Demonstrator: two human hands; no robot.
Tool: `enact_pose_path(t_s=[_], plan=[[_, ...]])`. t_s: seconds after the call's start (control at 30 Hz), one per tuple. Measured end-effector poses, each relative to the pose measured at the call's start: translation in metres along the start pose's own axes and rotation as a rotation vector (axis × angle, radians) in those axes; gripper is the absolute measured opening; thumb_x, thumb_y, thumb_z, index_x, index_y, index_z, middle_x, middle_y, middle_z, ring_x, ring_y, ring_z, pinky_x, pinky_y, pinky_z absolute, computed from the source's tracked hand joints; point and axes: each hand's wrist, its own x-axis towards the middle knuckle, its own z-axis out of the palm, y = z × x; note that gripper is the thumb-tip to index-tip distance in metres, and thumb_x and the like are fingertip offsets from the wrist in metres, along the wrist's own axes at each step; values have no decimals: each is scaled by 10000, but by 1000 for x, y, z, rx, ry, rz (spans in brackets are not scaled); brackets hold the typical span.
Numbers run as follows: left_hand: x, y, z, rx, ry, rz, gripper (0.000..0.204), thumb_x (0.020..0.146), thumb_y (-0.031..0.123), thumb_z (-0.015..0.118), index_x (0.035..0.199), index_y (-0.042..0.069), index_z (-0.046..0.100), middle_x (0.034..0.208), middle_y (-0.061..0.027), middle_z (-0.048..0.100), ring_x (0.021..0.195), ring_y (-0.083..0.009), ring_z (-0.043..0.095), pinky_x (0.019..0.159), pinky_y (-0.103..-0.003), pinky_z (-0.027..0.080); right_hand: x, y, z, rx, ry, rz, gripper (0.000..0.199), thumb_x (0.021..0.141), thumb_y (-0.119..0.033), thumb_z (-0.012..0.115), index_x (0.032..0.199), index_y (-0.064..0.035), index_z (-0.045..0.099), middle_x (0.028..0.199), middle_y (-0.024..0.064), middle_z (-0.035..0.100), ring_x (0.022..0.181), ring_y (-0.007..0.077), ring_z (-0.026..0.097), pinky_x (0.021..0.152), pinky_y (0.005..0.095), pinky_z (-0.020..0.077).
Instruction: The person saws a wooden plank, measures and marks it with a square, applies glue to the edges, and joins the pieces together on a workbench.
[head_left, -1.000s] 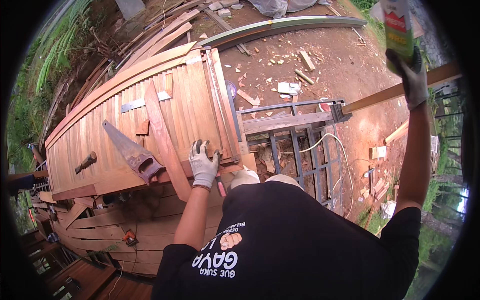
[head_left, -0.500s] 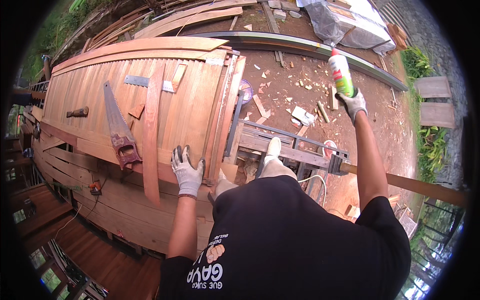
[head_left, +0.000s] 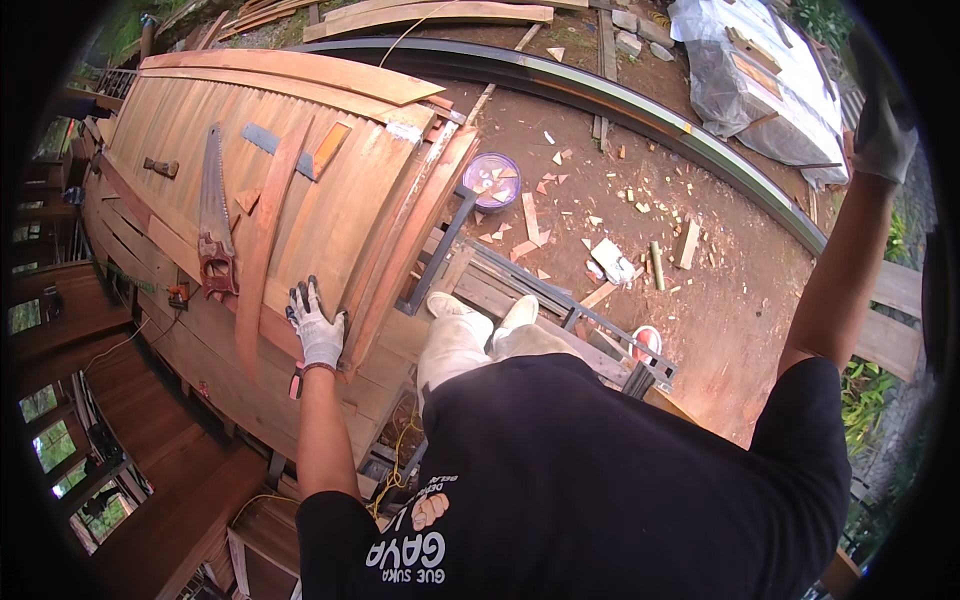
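A rusty-handled handsaw [head_left: 212, 215] is laid on the slatted boards. A round purple bowl holding wood chips [head_left: 492, 180] is set on the bare earth, where pale offcuts [head_left: 610, 262] are scattered. Plastic-wrapped blocks [head_left: 745, 75] are stacked beyond a curved dark metal beam [head_left: 600, 95].

My gloved left hand [head_left: 318, 328] presses flat on the curved plank deck [head_left: 330, 190]; up-left of it lie a handsaw [head_left: 212, 215], a loose batten [head_left: 262, 240] and a hammer [head_left: 160, 167].

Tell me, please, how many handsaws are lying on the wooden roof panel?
1. The handsaw lies on the wooden roof panel, up-left of the gloved left hand resting flat there. Others may be hidden.
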Motion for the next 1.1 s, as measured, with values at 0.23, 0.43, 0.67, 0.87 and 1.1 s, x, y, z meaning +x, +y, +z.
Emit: enact_pose_path(t_s=[0.23, 0.43, 0.67, 0.87, 1.1], plan=[[2, 32, -3, 35, 92, -28, 979, 849, 365, 746, 1641, 172, 204, 1669, -180, 229, 1558, -356, 165, 1264, -556, 111, -324, 190, 55, -763, -1155, 1425, 861, 710, -447, 889, 1370, 0, 565, 1259, 203, 665, 1029, 320, 718, 895, 413, 571], [-6, 29, -3, 0, 89, -79, 956, 853, 393, 736, 1635, 174, 231, 1664, -166, 256, 1555, -357, 163, 1265, -561, 91, -227, 157, 80, -741, -846, 909, 703, 779, -323, 863, 1329, 11, 578, 1218, 172, 679, 1005, 249, 707, 897, 350, 566], [-5, 27, -3, -72, 72, -91, 945, 847, 350, 751, 1629, 176, 251, 1660, -163, 260, 1552, -360, 166, 1263, -575, 83, -27, 21, 92, 48, -54, 194, 355, 906, -61, 765, 1207, 63, 624, 1095, 144, 721, 986, 201, 715, 891, 323, 589], [-4, 32, -8, -86, 54, -84, 958, 834, 347, 757, 1629, 173, 252, 1662, -159, 247, 1551, -361, 169, 1261, -583, 84, -271, 182, 135, -835, -913, 1040, 601, 726, -249, 915, 1210, -25, 640, 971, 96, 730, 776, 206, 691, 674, 362, 556], [0, 33, -14, -74, 55, -142, 957, 834, 344, 747, 1630, 173, 244, 1667, -156, 235, 1555, -357, 158, 1264, -575, 82, -221, 116, 197, -681, -964, 752, 758, 722, -450, 893, 1269, -46, 558, 1098, 194, 720, 971, 315, 720, 835, 406, 575]])
